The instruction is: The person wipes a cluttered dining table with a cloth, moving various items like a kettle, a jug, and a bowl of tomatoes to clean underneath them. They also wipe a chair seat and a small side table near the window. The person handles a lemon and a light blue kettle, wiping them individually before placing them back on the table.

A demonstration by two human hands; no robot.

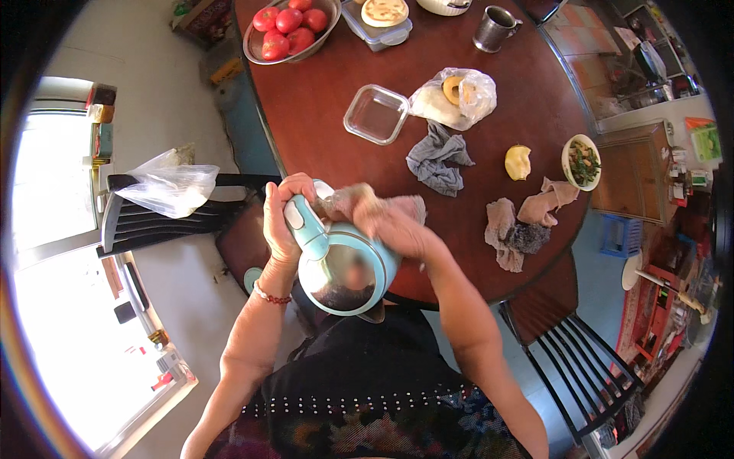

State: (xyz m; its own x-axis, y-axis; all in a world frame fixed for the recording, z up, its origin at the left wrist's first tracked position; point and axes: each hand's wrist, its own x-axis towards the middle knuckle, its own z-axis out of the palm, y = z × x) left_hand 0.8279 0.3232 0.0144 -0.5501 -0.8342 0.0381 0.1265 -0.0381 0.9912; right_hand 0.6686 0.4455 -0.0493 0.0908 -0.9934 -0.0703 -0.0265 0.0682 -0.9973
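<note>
A light blue electric kettle [348, 269] with a shiny metal lid is held close to my body at the table's near edge, its spout towards me. My left hand [282, 215] grips it at the handle [307, 226], which points away from me. Blurred by motion, my right hand [390, 221] presses a greyish-pink cloth [410, 207] against the far side of the kettle, near the handle. The hand and cloth hide part of the kettle's body.
On the dark red table [321, 109] are a crumpled grey cloth [438, 158], a square glass container [377, 113], bagged bread [456, 97], a bitten yellow fruit [518, 162], pinkish rags [504, 232], a bowl of greens [582, 162], a metal mug [494, 28] and a tomato bowl [289, 28]. Chairs [172, 215] flank me.
</note>
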